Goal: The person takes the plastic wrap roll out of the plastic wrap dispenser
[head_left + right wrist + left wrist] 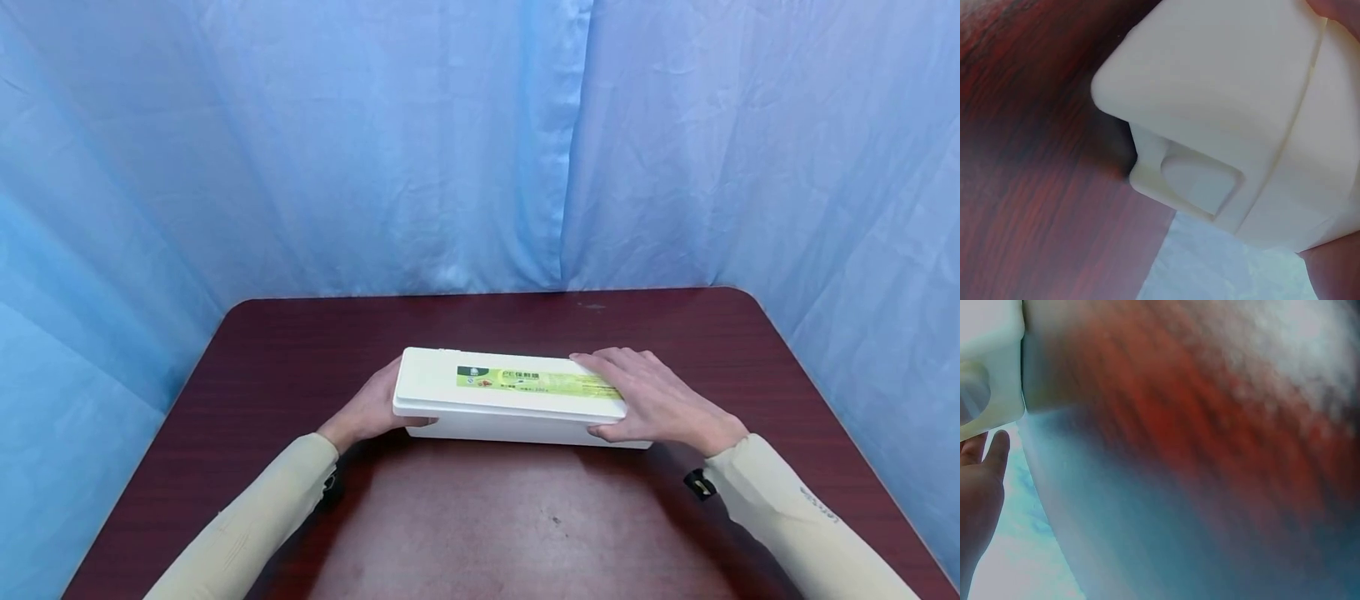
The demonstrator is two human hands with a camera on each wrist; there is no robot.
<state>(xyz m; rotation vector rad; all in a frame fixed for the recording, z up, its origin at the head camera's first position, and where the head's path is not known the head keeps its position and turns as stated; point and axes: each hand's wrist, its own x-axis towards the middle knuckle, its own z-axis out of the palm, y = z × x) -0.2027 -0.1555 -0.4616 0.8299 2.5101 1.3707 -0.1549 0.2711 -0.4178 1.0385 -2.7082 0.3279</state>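
A long white cling film box (427, 375) lies crosswise before me in the head view, a green-yellow label (536, 382) on its top. My left hand (369, 408) grips its left end, thumb on the front side and fingers hidden behind. At the other end my right hand (652, 398) holds it, thumb on the front and fingers over the top back edge. The right wrist view shows an end of the box (1222, 81) with a rounded recess and a seam. Whether its underside touches the table I cannot tell.
The dark red wooden table (315, 333) has rounded far corners. Light blue curtains (375, 150) hang behind it and at both sides. A black strap (701, 484) shows at the right cuff. Much of the left wrist view is blurred.
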